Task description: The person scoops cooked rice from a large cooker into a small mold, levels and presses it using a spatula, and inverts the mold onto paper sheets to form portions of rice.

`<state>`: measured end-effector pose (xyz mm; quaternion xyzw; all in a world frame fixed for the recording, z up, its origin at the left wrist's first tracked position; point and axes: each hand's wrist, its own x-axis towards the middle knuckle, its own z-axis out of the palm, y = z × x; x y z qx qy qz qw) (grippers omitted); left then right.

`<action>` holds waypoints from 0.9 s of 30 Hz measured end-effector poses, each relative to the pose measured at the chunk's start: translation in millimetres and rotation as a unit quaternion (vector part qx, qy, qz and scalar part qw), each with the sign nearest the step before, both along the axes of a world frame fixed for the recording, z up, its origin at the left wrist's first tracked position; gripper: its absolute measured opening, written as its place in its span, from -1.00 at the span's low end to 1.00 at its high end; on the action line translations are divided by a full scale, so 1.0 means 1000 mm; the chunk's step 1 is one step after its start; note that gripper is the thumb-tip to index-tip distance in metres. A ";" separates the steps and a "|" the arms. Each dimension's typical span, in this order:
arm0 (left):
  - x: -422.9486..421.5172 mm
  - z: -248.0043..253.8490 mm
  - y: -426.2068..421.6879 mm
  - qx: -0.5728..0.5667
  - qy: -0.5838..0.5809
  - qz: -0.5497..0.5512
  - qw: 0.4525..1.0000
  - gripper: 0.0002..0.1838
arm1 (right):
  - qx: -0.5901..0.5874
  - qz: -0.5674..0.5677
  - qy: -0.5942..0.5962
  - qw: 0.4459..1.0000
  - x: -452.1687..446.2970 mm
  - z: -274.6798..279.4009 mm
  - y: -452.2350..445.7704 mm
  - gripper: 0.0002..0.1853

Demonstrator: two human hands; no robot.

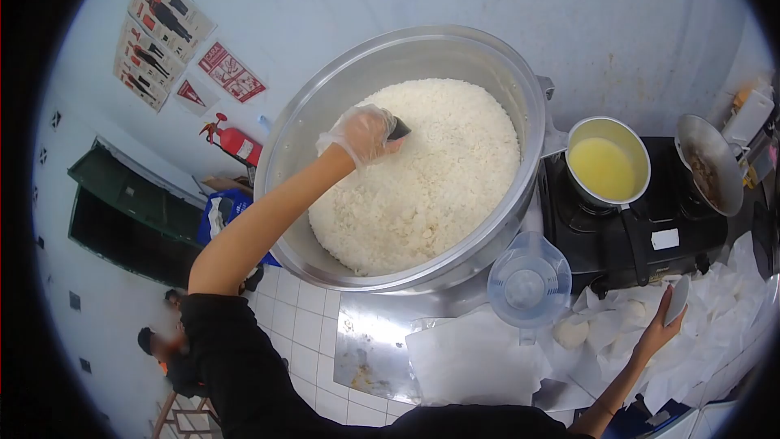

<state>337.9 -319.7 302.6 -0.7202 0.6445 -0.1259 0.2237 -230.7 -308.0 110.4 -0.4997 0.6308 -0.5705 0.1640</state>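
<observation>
My left hand (366,135), in a clear plastic glove, reaches into a large metal pot (284,138) filled with white rice (455,162). Its fingers are closed around a small dark object (398,128) at the rice surface; the object's kind is mostly hidden. Low on the right, my right hand (671,319) grips a small pale cup or bowl (678,299), seen from the side. Beneath and around this hand lie white paper sheets (715,301) and round white rice portions (572,332).
A clear plastic measuring jug (530,276) stands beside the pot. On the black stove (674,236) are a saucepan of yellow liquid (605,167) and a wok (707,167). A stack of white paper (475,362) lies in front. People (175,349) are at far left.
</observation>
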 end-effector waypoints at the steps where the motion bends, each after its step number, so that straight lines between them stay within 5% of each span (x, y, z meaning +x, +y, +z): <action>1: 0.001 -0.004 0.000 0.019 -0.018 -0.002 1.000 -0.41 | 0.006 -0.003 -0.007 1.000 -0.002 -0.002 -0.002 -0.76; 4: -0.005 -0.017 0.002 0.059 0.000 0.019 0.998 -0.41 | 0.008 0.004 0.001 1.000 -0.007 -0.008 -0.006 -0.75; 7: 0.013 -0.035 0.011 0.012 0.003 -0.103 0.995 -0.42 | 0.032 -0.007 0.021 0.999 -0.016 -0.017 -0.011 -0.72; 13: -0.003 -0.040 0.006 0.043 -0.042 -0.158 0.986 -0.45 | 0.061 -0.022 0.010 0.998 -0.023 -0.017 -0.011 -0.65; 19: -0.056 -0.053 0.009 0.137 0.176 -0.135 0.965 -0.49 | 0.063 -0.028 0.017 0.997 -0.029 -0.007 -0.006 -0.66; 27: -0.059 -0.002 0.030 0.187 0.262 -0.071 0.944 -0.51 | 0.069 0.007 0.023 0.997 -0.066 0.012 -0.004 -0.63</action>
